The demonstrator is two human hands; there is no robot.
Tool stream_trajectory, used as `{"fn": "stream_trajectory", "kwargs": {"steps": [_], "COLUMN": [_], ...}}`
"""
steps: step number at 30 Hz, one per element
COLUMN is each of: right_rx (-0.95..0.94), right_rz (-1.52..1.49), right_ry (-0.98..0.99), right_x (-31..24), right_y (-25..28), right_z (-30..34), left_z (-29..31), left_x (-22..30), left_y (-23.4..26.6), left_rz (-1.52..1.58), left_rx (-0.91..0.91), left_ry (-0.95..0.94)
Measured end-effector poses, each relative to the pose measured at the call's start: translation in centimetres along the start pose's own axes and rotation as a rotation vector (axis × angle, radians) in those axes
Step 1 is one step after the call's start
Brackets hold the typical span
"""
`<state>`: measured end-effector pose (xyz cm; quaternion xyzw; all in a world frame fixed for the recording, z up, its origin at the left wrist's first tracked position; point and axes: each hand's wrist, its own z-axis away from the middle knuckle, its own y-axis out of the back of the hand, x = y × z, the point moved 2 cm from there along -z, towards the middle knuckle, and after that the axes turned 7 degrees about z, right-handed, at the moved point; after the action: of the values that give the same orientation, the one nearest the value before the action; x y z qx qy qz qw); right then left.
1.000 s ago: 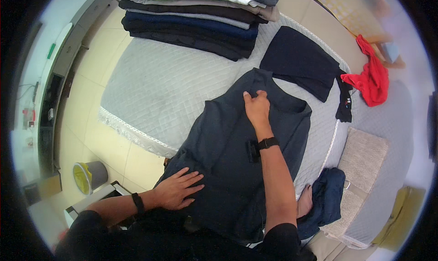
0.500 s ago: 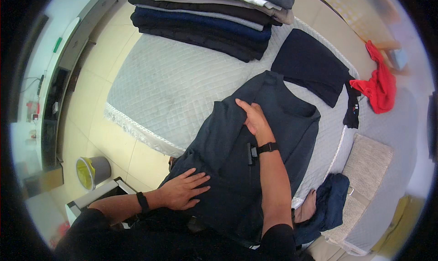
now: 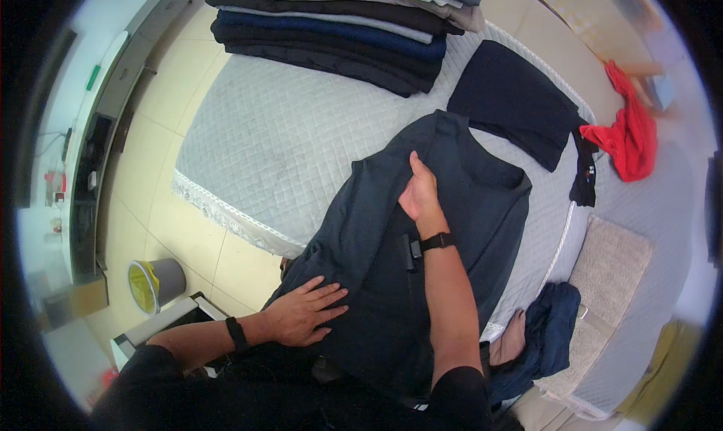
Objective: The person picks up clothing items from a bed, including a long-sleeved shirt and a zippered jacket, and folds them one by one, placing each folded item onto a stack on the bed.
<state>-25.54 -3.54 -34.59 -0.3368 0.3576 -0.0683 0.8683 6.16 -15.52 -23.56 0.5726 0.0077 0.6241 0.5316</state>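
A dark grey long-sleeved top [image 3: 471,197] lies spread over the bed, its neckline toward the far right and its lower part near my body. My left hand [image 3: 307,313] rests flat on its near left part, fingers spread. Higher up on the cloth is my right hand [image 3: 419,191], turned on its edge with the palm facing left; some of its fingers are hidden. It touches the fabric along a fold by the sleeve and grips nothing visible. A small black device [image 3: 410,252] shows beside my right wristband.
Folded clothes [image 3: 331,36] are stacked at the far end of the quilted bed cover [image 3: 263,130]. A black folded garment [image 3: 512,103] lies behind the top. To the right are a red cloth [image 3: 633,145], a beige cushion [image 3: 608,280] and crumpled navy clothing [image 3: 548,325]. A bin [image 3: 169,279] stands lower left.
My right hand has turned more upright and onto its edge, shifting slightly on the cloth. The sleeve side of the top looks smoother and flatter. My left hand has stayed in place.
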Motion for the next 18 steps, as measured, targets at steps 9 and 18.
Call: {"fn": "stream_trajectory", "kwargs": {"steps": [9,18], "right_rx": [-0.001,0.290], "right_rz": [-0.154,0.519], "right_ry": [0.070,0.180], "right_x": [0.8,-0.7], "right_y": [0.4,2.2], "right_z": [-0.4,-1.3], "left_z": [-0.3,-1.0], "left_x": [0.1,0.7], "left_y": [0.0,0.6], "left_rz": [-0.027,-0.084], "left_rx": [-0.045,-0.073], "left_ry": [0.019,0.011]}}
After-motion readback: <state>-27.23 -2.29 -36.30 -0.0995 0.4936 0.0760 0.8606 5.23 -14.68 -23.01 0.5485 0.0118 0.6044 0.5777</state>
